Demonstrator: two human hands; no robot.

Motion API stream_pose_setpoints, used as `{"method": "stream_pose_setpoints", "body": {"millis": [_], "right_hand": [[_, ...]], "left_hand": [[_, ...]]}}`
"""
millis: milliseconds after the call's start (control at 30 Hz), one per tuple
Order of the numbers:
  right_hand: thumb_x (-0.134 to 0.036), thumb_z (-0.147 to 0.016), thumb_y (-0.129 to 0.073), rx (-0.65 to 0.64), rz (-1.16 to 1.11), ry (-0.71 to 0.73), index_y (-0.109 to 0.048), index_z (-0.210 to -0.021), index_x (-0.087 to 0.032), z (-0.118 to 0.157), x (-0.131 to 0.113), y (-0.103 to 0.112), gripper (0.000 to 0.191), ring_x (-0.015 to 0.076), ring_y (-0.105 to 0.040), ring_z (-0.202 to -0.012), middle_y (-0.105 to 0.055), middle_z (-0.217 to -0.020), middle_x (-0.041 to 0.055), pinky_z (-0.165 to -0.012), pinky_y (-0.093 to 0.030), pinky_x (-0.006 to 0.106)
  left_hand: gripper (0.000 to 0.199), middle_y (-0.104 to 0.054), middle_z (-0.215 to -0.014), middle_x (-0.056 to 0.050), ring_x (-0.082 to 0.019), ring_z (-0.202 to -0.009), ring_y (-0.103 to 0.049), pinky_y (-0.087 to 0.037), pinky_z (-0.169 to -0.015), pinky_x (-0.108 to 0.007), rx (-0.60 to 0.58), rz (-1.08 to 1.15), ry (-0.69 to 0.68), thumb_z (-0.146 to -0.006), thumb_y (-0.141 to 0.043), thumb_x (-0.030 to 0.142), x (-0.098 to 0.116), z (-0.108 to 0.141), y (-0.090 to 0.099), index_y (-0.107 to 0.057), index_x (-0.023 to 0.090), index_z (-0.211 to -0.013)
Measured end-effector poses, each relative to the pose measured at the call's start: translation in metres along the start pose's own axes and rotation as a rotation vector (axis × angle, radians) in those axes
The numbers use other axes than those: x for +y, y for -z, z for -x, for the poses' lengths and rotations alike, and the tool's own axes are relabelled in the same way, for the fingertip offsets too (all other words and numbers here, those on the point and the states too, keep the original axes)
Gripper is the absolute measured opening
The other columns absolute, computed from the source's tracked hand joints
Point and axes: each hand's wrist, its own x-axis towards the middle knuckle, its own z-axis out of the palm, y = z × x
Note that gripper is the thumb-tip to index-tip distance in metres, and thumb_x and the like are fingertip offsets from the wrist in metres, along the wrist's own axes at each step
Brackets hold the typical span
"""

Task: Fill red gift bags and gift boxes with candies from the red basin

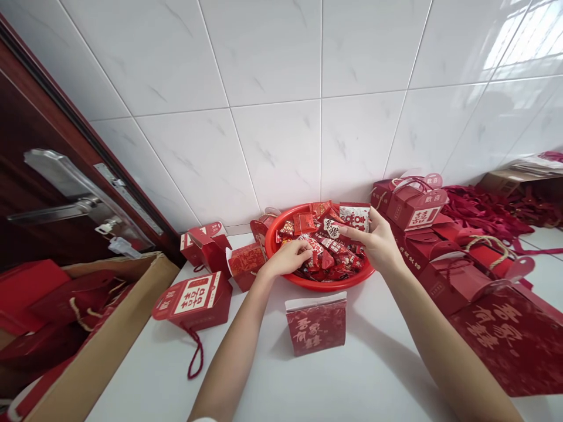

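1. Working over the red basin [329, 286] on the white desk [264, 375], close to the tiled wall [281, 152].
2. Seeing a loose heap of wrapped packets [336, 258] inside the basin, mostly red with white or gold print.
3. Dipping left hand [290, 257] in over the basin's near-left rim, with fingertips drawn together at the packets. Can't tell about anything caught between them — too hidden.
4. Clamping a white-and-red packet [357, 217] in right hand [382, 243] at the basin's right side, above the heap. Also laying the thumb by a dark red packet [332, 227] with white print.
5. Seeing a small red box [316, 328] upright on the desk in front of the basin, between the forearms, with pale lettering.
6. Spotting a handled box [200, 302] on the left with a dark red cord [196, 339] trailing off it, plus a gold-patterned box [247, 264] just beside the basin.
7. Seeing a crowd of red gift boxes [433, 266] right of the basin, with a pile of dark red ribbons [479, 214] farther back.
8. Catching a cardboard carton [109, 340] at far left — holding more red boxes — near a door [26, 117] with hanging keys [118, 243].
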Motion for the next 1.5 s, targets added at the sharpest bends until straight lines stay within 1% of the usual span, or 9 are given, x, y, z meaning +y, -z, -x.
{"method": "stream_pose_setpoints", "body": {"millis": [200, 267, 467, 567, 667, 1000, 1233, 1367, 1500], "right_hand": [[-0.035, -0.056, -0.094, -0.021, 0.018, 0.005, -0.065, -0.099, -0.022, 0.000, 0.000, 0.001, 0.054, 0.0240, -0.073, -0.087, -0.077, -0.097, 0.0020, -0.081, -0.060, 0.039], [-0.034, -0.056, -0.094, -0.024, 0.020, 0.012, -0.065, -0.099, -0.022, 0.000, -0.001, 0.000, 0.053, 0.0244, -0.073, -0.089, -0.077, -0.098, 0.0022, -0.082, -0.060, 0.040], [-0.033, -0.053, -0.096, -0.022, 0.014, 0.004, -0.067, -0.098, -0.022, 0.003, -0.006, -0.003, 0.054, 0.0251, -0.074, -0.088, -0.078, -0.096, 0.0021, -0.082, -0.061, 0.041], [-0.034, -0.053, -0.096, -0.020, 0.021, 0.003, -0.067, -0.099, -0.022, 0.003, -0.006, -0.004, 0.055, 0.0258, -0.074, -0.088, -0.078, -0.096, 0.0026, -0.083, -0.061, 0.042], [-0.034, -0.052, -0.096, -0.008, 0.013, 0.007, -0.067, -0.099, -0.022, 0.003, -0.005, -0.003, 0.057, 0.0262, -0.074, -0.091, -0.078, -0.098, 0.0029, -0.084, -0.061, 0.041], [-0.030, -0.049, -0.097, -0.013, -0.064, -0.080, -0.069, -0.096, -0.021, 0.008, -0.017, -0.006, 0.056, 0.0262, -0.075, -0.086, -0.079, -0.094, 0.0033, -0.081, -0.062, 0.041], [-0.025, -0.048, -0.096, -0.085, -0.113, -0.166, -0.074, -0.093, -0.018, 0.015, -0.036, -0.011, 0.050, 0.0294, -0.075, -0.093, -0.080, -0.095, 0.0061, -0.089, -0.061, 0.044], [-0.025, -0.050, -0.096, -0.101, -0.119, -0.168, -0.075, -0.092, -0.018, 0.019, -0.042, -0.012, 0.048, 0.0283, -0.075, -0.089, -0.080, -0.093, 0.0055, -0.088, -0.061, 0.044], [-0.026, -0.053, -0.096, -0.127, -0.099, -0.141, -0.075, -0.091, -0.018, 0.022, -0.044, -0.013, 0.044, 0.0280, -0.076, -0.088, -0.079, -0.091, 0.0051, -0.088, -0.061, 0.044]], "left_hand": [[0.032, -0.059, -0.073, 0.000, -0.015, -0.069, -0.053, -0.043, -0.068, -0.027, 0.085, 0.341, -0.003, -0.080, -0.067, 0.047, 0.010, 0.002, 0.003, -0.062, 0.016, -0.081], [0.034, -0.062, -0.076, -0.002, -0.016, -0.072, -0.056, -0.044, -0.071, -0.029, 0.150, 0.371, -0.028, -0.077, -0.072, 0.049, 0.014, 0.004, 0.004, -0.065, 0.016, -0.084], [0.029, -0.057, -0.068, 0.002, -0.013, -0.064, -0.051, -0.041, -0.063, -0.025, 0.322, 0.431, -0.087, -0.077, -0.074, 0.042, 0.023, 0.009, 0.006, -0.066, 0.019, -0.093], [0.021, -0.065, -0.080, -0.001, -0.015, -0.073, -0.056, -0.046, -0.072, -0.026, 0.416, 0.453, -0.134, -0.079, -0.069, 0.037, 0.031, 0.014, 0.007, -0.069, 0.019, -0.088], [0.019, -0.071, -0.091, -0.003, -0.017, -0.082, -0.060, -0.048, -0.080, -0.028, 0.438, 0.476, -0.122, -0.080, -0.067, 0.034, 0.040, 0.019, 0.009, -0.073, 0.018, -0.088], [0.028, -0.076, -0.095, -0.007, -0.019, -0.085, -0.067, -0.055, -0.081, -0.032, 0.326, 0.503, -0.087, -0.077, -0.072, 0.037, 0.058, 0.037, 0.014, -0.078, 0.015, -0.093], [0.035, -0.076, -0.101, -0.008, -0.021, -0.091, -0.069, -0.057, -0.078, -0.031, 0.031, 0.359, -0.145, -0.080, -0.076, 0.031, 0.075, 0.077, 0.033, -0.076, 0.019, -0.112], [0.014, -0.076, -0.093, -0.007, -0.020, -0.084, -0.070, -0.056, -0.077, -0.031, -0.164, 0.205, -0.236, -0.087, -0.069, 0.028, 0.092, 0.102, 0.042, -0.080, 0.021, -0.092], [0.015, -0.076, -0.096, -0.005, -0.019, -0.090, -0.069, -0.053, -0.083, -0.030, -0.117, 0.026, -0.222, -0.089, -0.063, 0.022, 0.101, 0.109, 0.039, -0.077, 0.022, -0.087]]}}
